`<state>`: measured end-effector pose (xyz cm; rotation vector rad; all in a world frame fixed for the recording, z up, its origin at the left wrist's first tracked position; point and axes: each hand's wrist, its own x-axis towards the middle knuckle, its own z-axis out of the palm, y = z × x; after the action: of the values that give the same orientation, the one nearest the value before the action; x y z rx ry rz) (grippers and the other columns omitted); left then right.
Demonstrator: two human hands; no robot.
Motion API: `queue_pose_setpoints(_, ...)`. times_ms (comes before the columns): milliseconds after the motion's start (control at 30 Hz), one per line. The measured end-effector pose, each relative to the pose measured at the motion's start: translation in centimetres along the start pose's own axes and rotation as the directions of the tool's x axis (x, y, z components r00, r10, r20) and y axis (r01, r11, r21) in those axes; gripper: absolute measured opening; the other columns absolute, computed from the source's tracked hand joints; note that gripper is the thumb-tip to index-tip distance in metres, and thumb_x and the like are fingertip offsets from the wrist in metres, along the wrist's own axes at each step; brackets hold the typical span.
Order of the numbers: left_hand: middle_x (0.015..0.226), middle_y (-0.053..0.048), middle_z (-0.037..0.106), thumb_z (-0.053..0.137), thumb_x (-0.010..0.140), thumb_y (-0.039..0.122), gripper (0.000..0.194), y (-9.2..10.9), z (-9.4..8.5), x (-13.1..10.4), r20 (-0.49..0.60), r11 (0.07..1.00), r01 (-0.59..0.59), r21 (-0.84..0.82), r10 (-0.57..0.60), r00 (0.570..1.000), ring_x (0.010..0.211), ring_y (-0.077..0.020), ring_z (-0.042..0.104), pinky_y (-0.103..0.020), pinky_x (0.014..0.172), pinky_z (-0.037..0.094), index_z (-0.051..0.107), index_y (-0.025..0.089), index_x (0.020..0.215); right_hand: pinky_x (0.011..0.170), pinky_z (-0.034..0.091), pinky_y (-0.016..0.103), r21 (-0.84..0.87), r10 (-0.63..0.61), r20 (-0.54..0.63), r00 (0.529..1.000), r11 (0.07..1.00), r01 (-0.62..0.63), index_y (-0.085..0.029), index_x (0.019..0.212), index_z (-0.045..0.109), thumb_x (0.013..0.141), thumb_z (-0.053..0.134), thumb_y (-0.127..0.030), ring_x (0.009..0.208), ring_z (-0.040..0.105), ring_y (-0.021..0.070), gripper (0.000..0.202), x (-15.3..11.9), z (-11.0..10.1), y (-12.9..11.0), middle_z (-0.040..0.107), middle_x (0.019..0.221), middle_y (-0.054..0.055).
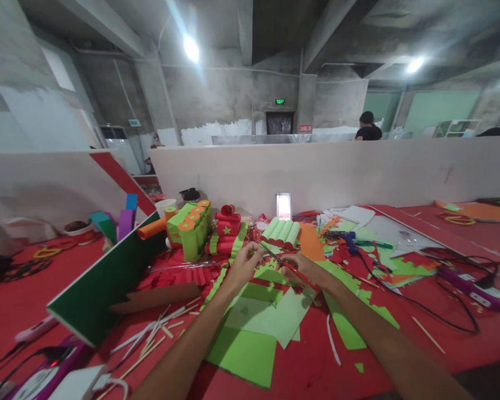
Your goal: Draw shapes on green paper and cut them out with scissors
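Observation:
Both my hands are above the middle of a red table (308,372). My right hand (298,265) is closed around orange-red scissors (294,270), their dark slim blades pointing up and left. My left hand (248,261) pinches close to the blade tips; what lies between its fingertips is too small to make out. Below are pale green paper sheets (254,314), a bright green sheet (245,355) and small green cut pieces. Just beyond my hands, several pale green rolls (281,232) lie side by side, next to an orange sheet (311,240).
Red rolls with stars (226,229) and green-orange paper columns (194,228) stand at the back left, beside a dark green board (104,283). Thin sticks (150,339) lie left. A blue glue gun (348,239), its cable and a purple power strip (475,286) are right. A lit phone (284,206) stands behind.

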<state>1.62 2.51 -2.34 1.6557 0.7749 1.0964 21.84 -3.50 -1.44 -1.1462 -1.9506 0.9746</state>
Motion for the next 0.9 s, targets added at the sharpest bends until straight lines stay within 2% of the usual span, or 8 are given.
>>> queue_pose_setpoints(367, 0.059, 0.003, 0.057, 0.058, 0.080, 0.040, 0.024, -0.12, -0.05, 0.07, 0.002, 1.000, 0.003, -0.004, -0.003, 1.000, 0.052, -0.0095, 0.050, -0.020, 0.051, 0.039, 0.050, 0.018, 0.076, 0.049, 0.041, 0.020, -0.013, -0.006, -0.004, 1.000, 1.000, 0.006, -0.015, 0.092, 0.061, 0.080, 0.062, -0.053, 0.058, 0.059, 0.0134, 0.040, 0.24, 0.06, 0.80, 0.059, 0.068, 0.000)
queue_pose_setpoints(900, 0.059, 0.003, 0.057, 0.060, 0.078, 0.043, 0.026, 0.03, -0.23, 0.10, 0.014, 1.000, 0.006, -0.006, -0.006, 1.000, 0.052, -0.0100, 0.051, -0.021, 0.052, 0.039, 0.051, 0.019, 0.074, 0.048, 0.041, 0.020, 0.004, 0.015, -0.015, 1.000, 1.000, -0.015, -0.015, 0.089, 0.061, 0.081, 0.060, -0.055, 0.057, 0.060, 0.0141, 0.041, 0.19, 0.09, 0.75, 0.061, 0.068, 0.000)
